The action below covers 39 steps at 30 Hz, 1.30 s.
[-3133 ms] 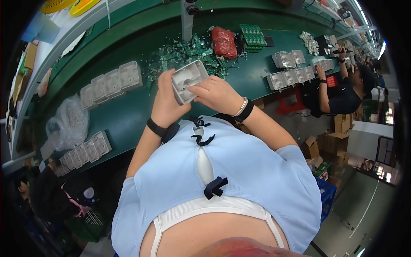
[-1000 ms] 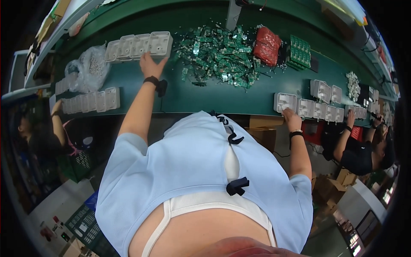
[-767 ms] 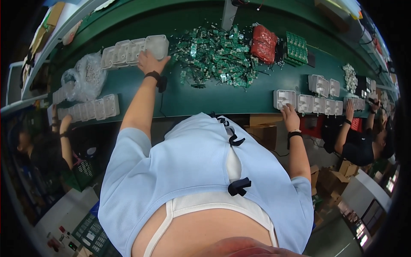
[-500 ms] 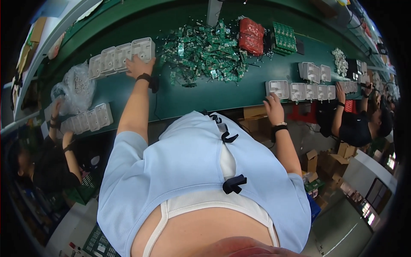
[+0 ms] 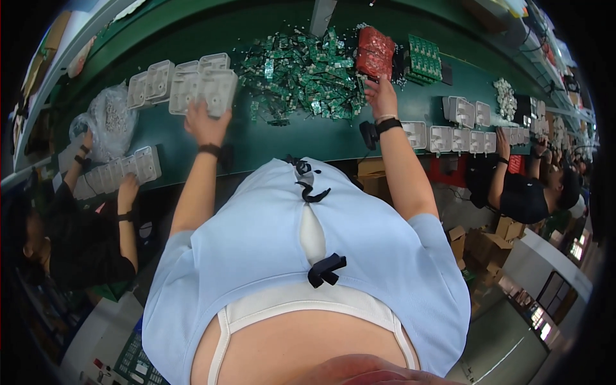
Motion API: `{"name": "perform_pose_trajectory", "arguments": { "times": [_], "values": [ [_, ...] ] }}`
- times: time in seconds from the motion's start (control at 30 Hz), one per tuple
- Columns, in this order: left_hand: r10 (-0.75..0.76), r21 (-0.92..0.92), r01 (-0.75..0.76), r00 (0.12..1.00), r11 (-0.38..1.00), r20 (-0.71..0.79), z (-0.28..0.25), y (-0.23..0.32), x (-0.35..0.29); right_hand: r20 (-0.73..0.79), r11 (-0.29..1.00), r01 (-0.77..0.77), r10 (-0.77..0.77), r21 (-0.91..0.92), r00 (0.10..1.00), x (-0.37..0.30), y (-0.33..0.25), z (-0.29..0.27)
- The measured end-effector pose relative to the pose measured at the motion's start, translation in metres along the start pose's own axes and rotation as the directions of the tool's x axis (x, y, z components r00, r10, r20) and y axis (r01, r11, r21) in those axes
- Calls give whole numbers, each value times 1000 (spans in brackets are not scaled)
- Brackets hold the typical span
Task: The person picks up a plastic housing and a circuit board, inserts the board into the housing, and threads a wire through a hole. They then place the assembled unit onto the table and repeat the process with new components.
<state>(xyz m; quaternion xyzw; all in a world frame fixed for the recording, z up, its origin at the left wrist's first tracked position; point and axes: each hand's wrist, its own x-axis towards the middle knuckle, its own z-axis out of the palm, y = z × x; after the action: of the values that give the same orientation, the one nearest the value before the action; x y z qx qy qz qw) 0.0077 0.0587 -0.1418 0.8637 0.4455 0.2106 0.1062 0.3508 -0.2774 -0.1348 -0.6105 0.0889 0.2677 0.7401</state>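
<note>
My left hand (image 5: 206, 123) is closed on the near edge of white plastic housings; one open-topped housing (image 5: 216, 90) is slightly smeared by motion, and another housing (image 5: 185, 88) sits beside it. I cannot tell whether the hand grips one or both. Behind them stands a further housing (image 5: 214, 62). My right hand (image 5: 383, 98) is raised over the table, fingers apart and nothing visible in them. It is just in front of a red bag (image 5: 375, 52), at the right edge of a heap of small green circuit boards (image 5: 308, 74) with dark wires.
More white housings (image 5: 149, 83) stand at the back left, with a clear bag of small white parts (image 5: 115, 120) nearby. Rows of housings (image 5: 451, 138) line the right side, near a stack of green boards (image 5: 422, 59). Co-workers' arms (image 5: 126, 208) reach in from both sides.
My left hand has drawn housings out of the back-left row toward me. My right hand has left the housing at the front right and moved up and left toward the red bag.
</note>
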Motion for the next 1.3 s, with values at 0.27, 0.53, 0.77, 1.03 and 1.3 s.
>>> {"name": "perform_pose_trajectory", "arguments": {
  "times": [0.27,0.53,0.77,1.03,1.3],
  "values": [
    [227,-75,-215,934,974,277,-40,-17,-118,251,912,-363,312,193,916,65,-17,-16],
    [110,-74,-90,936,993,336,-19,-29,-154,599,540,-647,294,539,745,20,-67,18],
    [155,-167,-113,951,979,266,-18,-28,-155,694,310,-767,328,561,640,4,-88,24],
    [267,-470,-114,924,875,272,-63,-5,-125,805,393,-770,113,503,583,-63,-120,46],
    [453,-649,-240,873,722,181,-118,102,-46,440,837,-241,1,491,898,-115,-121,76]
  ]
}}
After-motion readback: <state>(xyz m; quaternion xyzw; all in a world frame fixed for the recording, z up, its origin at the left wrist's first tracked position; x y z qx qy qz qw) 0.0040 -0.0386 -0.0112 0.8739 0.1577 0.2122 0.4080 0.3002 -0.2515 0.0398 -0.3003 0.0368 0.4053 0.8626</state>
